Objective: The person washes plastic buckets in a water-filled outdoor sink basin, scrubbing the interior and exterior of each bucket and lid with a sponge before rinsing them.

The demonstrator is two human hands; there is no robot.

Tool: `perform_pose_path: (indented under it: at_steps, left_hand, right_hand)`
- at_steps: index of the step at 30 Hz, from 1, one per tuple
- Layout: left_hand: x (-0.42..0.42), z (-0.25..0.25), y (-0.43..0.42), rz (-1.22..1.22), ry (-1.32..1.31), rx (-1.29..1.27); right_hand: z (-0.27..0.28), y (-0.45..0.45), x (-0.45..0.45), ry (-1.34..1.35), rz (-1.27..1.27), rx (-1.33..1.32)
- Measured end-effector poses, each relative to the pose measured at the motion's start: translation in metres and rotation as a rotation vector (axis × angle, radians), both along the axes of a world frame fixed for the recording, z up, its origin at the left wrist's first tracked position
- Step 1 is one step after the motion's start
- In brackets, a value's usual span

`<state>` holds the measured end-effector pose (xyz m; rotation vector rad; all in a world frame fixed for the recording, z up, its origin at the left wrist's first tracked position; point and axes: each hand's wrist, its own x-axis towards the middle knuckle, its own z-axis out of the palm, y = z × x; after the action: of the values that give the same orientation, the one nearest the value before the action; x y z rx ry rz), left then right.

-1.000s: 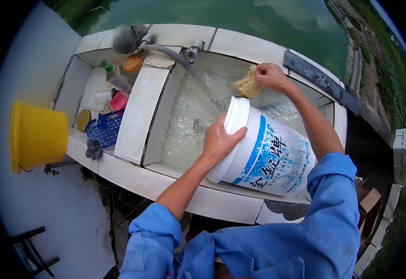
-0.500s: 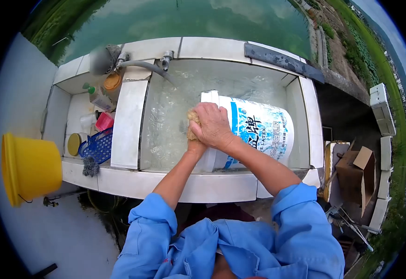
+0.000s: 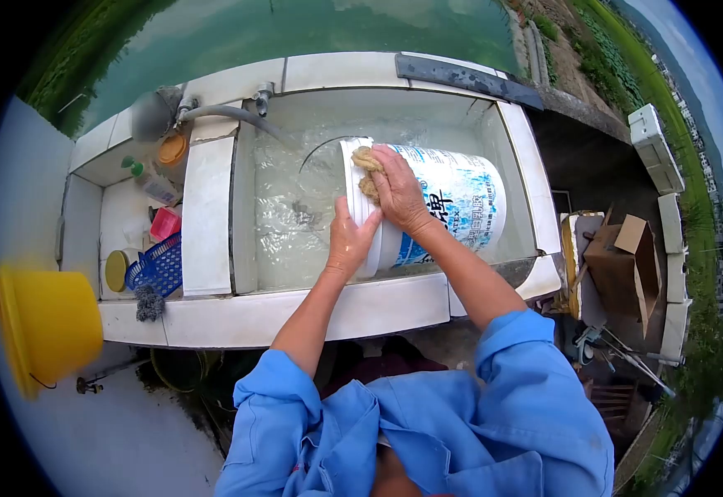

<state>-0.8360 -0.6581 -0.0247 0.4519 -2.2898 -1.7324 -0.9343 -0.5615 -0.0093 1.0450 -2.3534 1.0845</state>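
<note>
A white plastic bucket (image 3: 448,178) with blue print and dark lettering lies on its side in the water-filled tiled basin (image 3: 221,219), its rim towards the left. My right hand (image 3: 403,195) presses a crumpled tan sponge (image 3: 367,166) against the bucket's side near the rim. Lower down, my left hand (image 3: 351,238) grips the rim, thumb on the outer wall and fingers partly hidden on the mouth side. The thin wire handle (image 3: 322,147) curves out over the water from the rim.
A grey hose (image 3: 241,113) runs from the tap into the basin. Left of it, a side compartment holds a blue basket (image 3: 159,263), a pink container (image 3: 165,224) and bottles. A yellow bucket (image 3: 55,319) stands far left; a cardboard box (image 3: 618,261) is at right.
My right hand has moved the sponge up along the rim. My left hand has come away from the sponge side onto the rim. The bucket has turned slightly, and its wire handle now shows.
</note>
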Motion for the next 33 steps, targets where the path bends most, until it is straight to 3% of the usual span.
perform_pose_path:
  at_steps: [2,5,8,10,11,13,14,15,18,20,23,26,27,28,29,30,33]
  left_hand:
    - [-0.006,0.0,0.002,-0.029,-0.013,0.029]
    - [-0.004,0.004,0.006,0.026,0.024,0.042]
    - [0.0,0.002,0.009,0.064,0.019,0.099]
    - [0.005,0.001,0.012,0.072,-0.009,0.082]
    - [0.007,0.005,0.01,0.061,-0.012,0.08]
    - [0.004,0.014,-0.007,-0.078,-0.158,0.249]
    - [-0.003,0.018,-0.018,-0.109,-0.167,0.166]
    - [-0.011,0.021,-0.029,-0.143,-0.183,0.08]
    - [-0.074,0.027,-0.056,-0.062,-0.363,0.213]
    - [-0.104,0.026,-0.056,-0.033,-0.473,0.079]
    - [-0.107,0.014,-0.055,0.011,-0.314,0.04]
    - [-0.081,0.028,-0.034,0.069,-0.221,0.131]
    - [-0.075,0.029,-0.03,0.081,-0.156,0.143]
    - [-0.066,0.025,-0.027,0.124,-0.135,0.058]
    - [-0.058,0.023,-0.024,0.168,-0.114,-0.027]
    - [-0.047,0.034,-0.016,0.154,-0.115,0.061]
    - [-0.026,0.024,-0.014,0.172,-0.043,0.067]
  right_hand:
    - [0.001,0.023,-0.005,0.02,-0.078,0.018]
    - [0.001,0.065,-0.034,0.124,-0.182,0.322]
    - [-0.001,0.157,-0.067,-0.077,-0.543,0.412]
    - [0.01,0.19,-0.068,-0.391,-0.626,0.441]
    - [0.001,0.192,-0.064,-0.397,-0.636,0.438]
    - [-0.026,0.183,-0.054,-0.121,-0.619,0.308]
    - [-0.022,0.173,-0.041,-0.021,-0.542,0.351]
    - [-0.013,0.156,-0.021,0.032,-0.43,0.328]
    - [0.008,0.07,0.044,0.092,-0.001,0.209]
    - [-0.003,0.023,0.068,0.181,0.055,0.251]
    - [0.002,0.043,0.031,0.183,0.103,0.259]
    - [-0.014,0.097,-0.043,-0.023,-0.337,0.33]
    - [0.005,0.125,-0.069,-0.399,-0.387,0.443]
    - [-0.017,0.151,-0.091,-0.44,-0.518,0.407]
    - [-0.027,0.172,-0.113,-0.504,-0.497,0.495]
    - [-0.036,0.191,-0.128,-0.567,-0.472,0.59]
    - [-0.08,0.226,-0.144,-0.752,-0.179,0.467]
